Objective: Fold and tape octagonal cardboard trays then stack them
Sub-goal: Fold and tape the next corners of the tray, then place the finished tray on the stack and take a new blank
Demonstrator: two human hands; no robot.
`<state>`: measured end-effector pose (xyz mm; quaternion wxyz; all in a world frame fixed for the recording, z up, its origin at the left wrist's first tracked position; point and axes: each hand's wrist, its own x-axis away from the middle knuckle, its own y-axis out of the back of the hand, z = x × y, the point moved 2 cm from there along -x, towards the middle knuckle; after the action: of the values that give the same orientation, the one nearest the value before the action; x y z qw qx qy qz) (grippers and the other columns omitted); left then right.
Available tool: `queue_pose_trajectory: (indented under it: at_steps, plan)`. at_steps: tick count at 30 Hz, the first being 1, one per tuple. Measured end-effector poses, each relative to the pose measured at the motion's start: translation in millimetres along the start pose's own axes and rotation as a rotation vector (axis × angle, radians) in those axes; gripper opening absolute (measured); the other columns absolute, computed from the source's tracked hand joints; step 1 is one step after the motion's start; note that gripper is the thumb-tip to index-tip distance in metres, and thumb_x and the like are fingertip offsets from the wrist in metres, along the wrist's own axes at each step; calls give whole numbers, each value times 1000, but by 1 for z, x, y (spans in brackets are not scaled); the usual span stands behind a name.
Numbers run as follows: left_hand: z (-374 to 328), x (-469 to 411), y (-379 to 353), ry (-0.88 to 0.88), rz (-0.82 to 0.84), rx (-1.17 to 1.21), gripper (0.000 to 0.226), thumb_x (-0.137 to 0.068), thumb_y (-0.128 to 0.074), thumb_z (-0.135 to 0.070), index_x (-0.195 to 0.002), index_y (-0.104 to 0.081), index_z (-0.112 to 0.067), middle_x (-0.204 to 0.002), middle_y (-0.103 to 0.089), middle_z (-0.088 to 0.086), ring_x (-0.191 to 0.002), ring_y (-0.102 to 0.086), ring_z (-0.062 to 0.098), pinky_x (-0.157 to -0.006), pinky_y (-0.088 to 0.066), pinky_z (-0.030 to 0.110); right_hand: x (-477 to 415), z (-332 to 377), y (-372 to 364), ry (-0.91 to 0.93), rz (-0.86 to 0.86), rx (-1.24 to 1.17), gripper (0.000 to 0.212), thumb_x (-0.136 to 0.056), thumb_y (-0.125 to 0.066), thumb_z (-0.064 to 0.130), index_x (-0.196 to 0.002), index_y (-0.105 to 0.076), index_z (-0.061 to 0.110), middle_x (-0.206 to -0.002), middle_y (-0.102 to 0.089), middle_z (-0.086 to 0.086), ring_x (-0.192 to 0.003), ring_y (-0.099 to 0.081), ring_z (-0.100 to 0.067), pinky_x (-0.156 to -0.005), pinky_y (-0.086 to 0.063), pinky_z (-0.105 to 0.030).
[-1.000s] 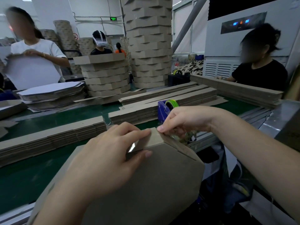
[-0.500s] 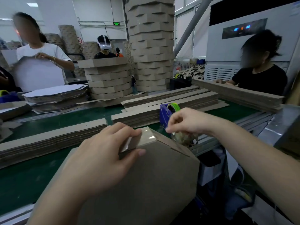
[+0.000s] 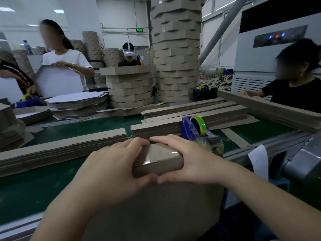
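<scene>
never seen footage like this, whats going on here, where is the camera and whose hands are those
No machine here: the picture comes from a camera worn on a person's head, looking down at their own bare hands. The left hand and right hand both grip one corner of a cardboard tray, pressing clear tape over the fold. On the green belt lie flat cardboard strips and a blue tape dispenser. Finished trays stand stacked behind.
</scene>
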<state>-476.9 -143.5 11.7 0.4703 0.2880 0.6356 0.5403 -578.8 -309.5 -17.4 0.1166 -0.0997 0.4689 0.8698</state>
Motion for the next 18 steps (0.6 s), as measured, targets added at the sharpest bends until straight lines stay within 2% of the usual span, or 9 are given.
queue_pose_trajectory:
  at_steps: [3, 7, 10, 12, 14, 16, 18]
  plan:
    - [11, -1, 9, -33, 69, 6, 84, -59, -46, -85, -132, -21, -53, -129, -40, -34, -114, -48, -1, -88, -44, 28, -5, 9, 5, 44, -33, 52, 85, -68, -79, 56, -142, -40, 41, -117, -44, 38, -117, -43, 12, -97, -35, -9]
    - [27, -12, 45, -18, 30, 169, 84, -57, -67, -75, -131, -41, -46, -122, -52, -27, -110, -52, 2, -93, -46, 34, -29, 36, 35, 74, -75, 78, 81, -62, -80, 60, -135, -48, 45, -122, -53, 30, -112, -47, 14, -89, -36, -3]
    - [39, -19, 80, 8, -64, 282, 78, -55, -77, -66, -125, -52, -43, -113, -58, -24, -104, -55, -2, -89, -47, 24, -53, 66, 65, 100, -87, 85, 76, -58, -82, 60, -127, -54, 46, -116, -59, 28, -104, -52, 17, -81, -40, -1]
    - [49, -23, 108, 25, -109, 328, 79, -51, -79, -69, -122, -56, -43, -109, -61, -25, -99, -56, -7, -86, -46, 17, -69, 90, 87, 128, -98, 111, 74, -52, -79, 66, -120, -57, 47, -110, -60, 30, -98, -53, 19, -76, -40, 1]
    - [59, -27, 139, 48, -137, 329, 82, -45, -73, -75, -120, -57, -45, -106, -63, -24, -96, -59, -5, -87, -48, 22, -85, 117, 109, 148, -118, 162, 70, -44, -71, 74, -108, -59, 49, -101, -59, 31, -92, -53, 19, -70, -42, -3]
    - [69, -31, 171, 68, -188, 334, 75, -43, -71, -74, -112, -61, -49, -99, -66, -23, -93, -62, -1, -85, -49, 25, -101, 143, 131, 173, -154, 207, 65, -38, -66, 76, -97, -59, 49, -96, -60, 28, -86, -57, 14, -68, -43, -11]
    - [76, -33, 201, 68, -268, 338, 62, -42, -75, -70, -100, -63, -51, -95, -68, -20, -89, -63, -2, -82, -50, 25, -114, 169, 151, 221, -210, 255, 63, -37, -66, 76, -92, -60, 46, -90, -59, 27, -78, -56, 17, -61, -42, -11]
